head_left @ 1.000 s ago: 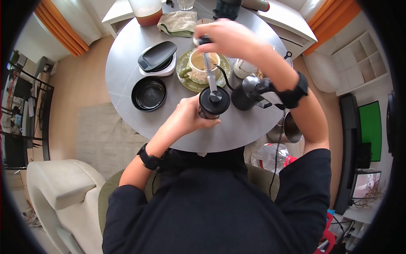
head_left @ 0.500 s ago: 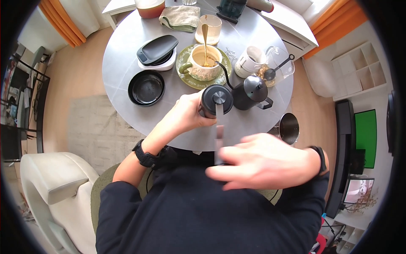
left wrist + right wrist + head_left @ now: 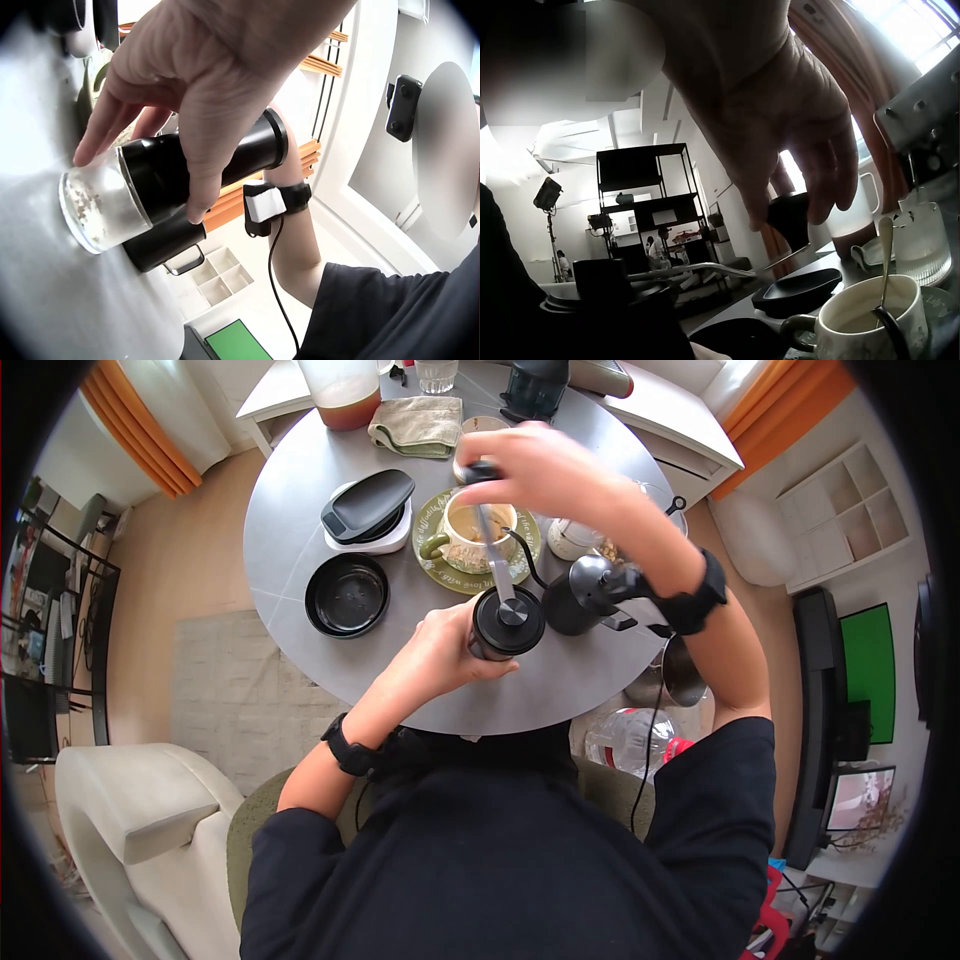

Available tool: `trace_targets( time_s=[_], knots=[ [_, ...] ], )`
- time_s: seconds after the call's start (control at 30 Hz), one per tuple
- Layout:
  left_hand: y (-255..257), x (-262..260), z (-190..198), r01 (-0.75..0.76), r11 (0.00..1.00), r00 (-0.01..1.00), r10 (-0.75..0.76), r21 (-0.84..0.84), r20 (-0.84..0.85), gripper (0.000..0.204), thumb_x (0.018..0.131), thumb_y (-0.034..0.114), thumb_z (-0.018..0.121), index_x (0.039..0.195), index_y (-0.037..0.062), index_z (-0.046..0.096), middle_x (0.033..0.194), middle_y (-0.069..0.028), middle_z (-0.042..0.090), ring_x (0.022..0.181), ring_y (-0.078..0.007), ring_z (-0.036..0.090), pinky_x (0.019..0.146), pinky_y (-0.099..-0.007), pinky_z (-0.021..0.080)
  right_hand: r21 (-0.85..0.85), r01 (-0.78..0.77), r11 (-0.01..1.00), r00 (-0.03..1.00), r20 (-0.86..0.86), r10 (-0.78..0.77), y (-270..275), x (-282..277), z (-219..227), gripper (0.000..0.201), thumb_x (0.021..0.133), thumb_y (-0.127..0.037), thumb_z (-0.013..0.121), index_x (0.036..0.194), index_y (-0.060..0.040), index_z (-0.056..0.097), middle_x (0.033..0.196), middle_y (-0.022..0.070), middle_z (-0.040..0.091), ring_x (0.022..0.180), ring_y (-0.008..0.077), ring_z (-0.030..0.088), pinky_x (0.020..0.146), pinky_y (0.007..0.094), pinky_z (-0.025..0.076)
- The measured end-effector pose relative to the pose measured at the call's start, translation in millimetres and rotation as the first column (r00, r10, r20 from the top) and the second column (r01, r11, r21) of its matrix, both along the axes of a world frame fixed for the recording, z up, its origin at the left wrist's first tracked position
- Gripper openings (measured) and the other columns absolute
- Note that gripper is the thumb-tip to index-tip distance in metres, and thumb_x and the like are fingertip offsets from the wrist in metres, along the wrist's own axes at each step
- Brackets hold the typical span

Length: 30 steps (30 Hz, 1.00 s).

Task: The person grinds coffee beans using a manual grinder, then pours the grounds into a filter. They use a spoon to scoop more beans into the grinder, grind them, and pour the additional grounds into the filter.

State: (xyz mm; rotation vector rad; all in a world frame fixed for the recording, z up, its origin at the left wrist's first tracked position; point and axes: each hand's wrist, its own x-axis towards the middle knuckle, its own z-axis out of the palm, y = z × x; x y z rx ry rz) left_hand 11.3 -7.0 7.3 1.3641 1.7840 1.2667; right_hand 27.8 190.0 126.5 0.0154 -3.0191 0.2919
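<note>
My left hand (image 3: pixel 440 650) grips the black body of a hand coffee grinder (image 3: pixel 154 172), which stands on the table's near side. Its clear bottom jar (image 3: pixel 112 202) shows some small bits inside. My right hand (image 3: pixel 550 470) holds the dark crank knob (image 3: pixel 789 219) between thumb and fingers. From the grinder's lid (image 3: pixel 508 622) the metal crank arm (image 3: pixel 499 568) points away from me. Beyond the grinder, a mug (image 3: pixel 870 319) with a spoon stands on a green plate (image 3: pixel 432 565). To the right sits a black gooseneck kettle (image 3: pixel 572 605), partly behind my right wrist gear.
On the left are a black bowl (image 3: pixel 347 596) and a dark scoop-shaped tray (image 3: pixel 368 503) on a white base. A jug of brown liquid (image 3: pixel 345 405) and a folded cloth (image 3: pixel 415 428) lie at the back. A plastic bottle (image 3: pixel 628 740) and metal pot (image 3: pixel 672 672) stand low right.
My right hand swung the crank from the far side toward my body, then back to the far side. The left hand kept its hold on the grinder.
</note>
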Motion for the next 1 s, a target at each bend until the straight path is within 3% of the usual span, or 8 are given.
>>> trace_targets(
  time_s=[0.2,0.4,0.53,0.57,0.67,0.7,0.93,1.0],
  knots=[
    [-1.1,0.6,2.8,0.017,0.999,0.994,-0.013,-0.034,0.113,0.037,0.068,0.014,0.083,0.096,0.0017,0.064,0.082,-0.0075,0.068,0.072,-0.0121,0.061,0.072,-0.0299,0.052,0.006,0.259,0.966,0.946,0.198,-0.255,18.2,118.8,31.2,0.033,0.072,-0.027,0.075,0.093,-0.0066,0.059,0.077,0.0151,0.063,0.077,0.0341,0.062,0.067,0.0437,0.047],
    [-0.8,0.8,6.3,0.015,0.999,0.998,-0.013,-0.031,0.053,0.036,0.068,0.013,0.082,0.097,0.0022,0.064,0.081,-0.0083,0.067,0.071,-0.0104,0.059,0.07,-0.0304,0.052,-0.075,-0.025,0.997,0.921,0.385,0.052,-48.7,185.3,47.4,0.036,0.07,-0.024,0.076,0.096,-0.012,0.055,0.074,0.0099,0.059,0.067,0.0301,0.061,0.06,0.0391,0.049],
    [-0.9,-0.8,-1.5,0.039,0.999,0.996,-0.041,-0.035,-0.081,0.043,0.067,0.013,0.082,0.103,0.0029,0.061,0.081,-0.0085,0.067,0.071,-0.0106,0.059,0.071,-0.0313,0.052,-0.193,-0.466,0.864,0.812,0.295,0.504,-97.0,158.0,33.9,0.029,0.078,-0.021,0.068,0.097,-0.0067,0.051,0.069,0.0083,0.055,0.069,0.0281,0.064,0.057,0.0374,0.05],
    [-0.6,-1.6,-3.6,0.047,0.998,0.99,-0.051,-0.03,-0.132,0.045,0.067,0.012,0.082,0.106,0.0032,0.06,0.081,-0.0083,0.067,0.071,-0.0107,0.059,0.071,-0.0314,0.052,-0.173,-0.508,0.844,0.815,0.222,0.535,-110.0,145.2,22.6,0.025,0.078,-0.021,0.067,0.09,-0.0068,0.051,0.067,0.0078,0.054,0.065,0.0265,0.063,0.055,0.0371,0.049],
    [-2.1,3.7,-6.5,0.047,0.999,0.979,-0.051,0.025,0.196,0.041,0.071,0.013,0.08,0.104,0.0016,0.06,0.084,-0.0054,0.068,0.069,-0.0126,0.058,0.07,-0.0308,0.052,-0.015,-0.574,0.819,0.797,0.22,0.563,-141.1,96.3,15.2,0.022,0.075,-0.022,0.067,0.082,-0.0055,0.056,0.063,0.0095,0.057,0.061,0.0266,0.064,0.052,0.038,0.05],
    [-8.3,10.2,2.6,-0.001,0.995,0.998,-0.005,0.096,0.056,0.04,0.072,0.015,0.08,0.105,0.0014,0.06,0.088,-0.0046,0.068,0.073,-0.0141,0.061,0.073,-0.031,0.052,0.05,-0.586,0.809,0.79,0.258,0.556,-145.7,76.6,16.4,0.022,0.074,-0.022,0.068,0.082,-0.0049,0.058,0.062,0.0106,0.059,0.062,0.0275,0.065,0.053,0.0385,0.051],
    [-1.0,-0.5,-2.8,0.034,0.999,0.986,-0.031,0.016,-0.161,0.048,0.072,0.024,0.082,0.109,0.0025,0.06,0.11,-0.0092,0.066,0.095,-0.0168,0.064,0.088,-0.0346,0.049,0.096,-0.284,0.954,0.958,0.066,0.278,-104.0,-21.0,7.3,0.041,0.077,-0.045,0.071,0.091,-0.0067,0.065,0.08,0.0125,0.067,0.078,0.0303,0.068,0.064,0.0406,0.054],
    [0.6,-0.8,-2.9,0.027,0.999,0.995,-0.03,-0.037,-0.098,0.035,0.067,0.019,0.084,0.09,0.0015,0.064,0.081,-0.0098,0.068,0.075,-0.0177,0.064,0.074,-0.0337,0.051,0.127,-0.113,0.985,0.993,0.046,0.107,-74.2,-30.5,2.7,0.04,0.079,-0.045,0.069,0.093,-0.0077,0.064,0.085,0.0118,0.067,0.086,0.0303,0.067,0.069,0.0412,0.054]
  ],
)
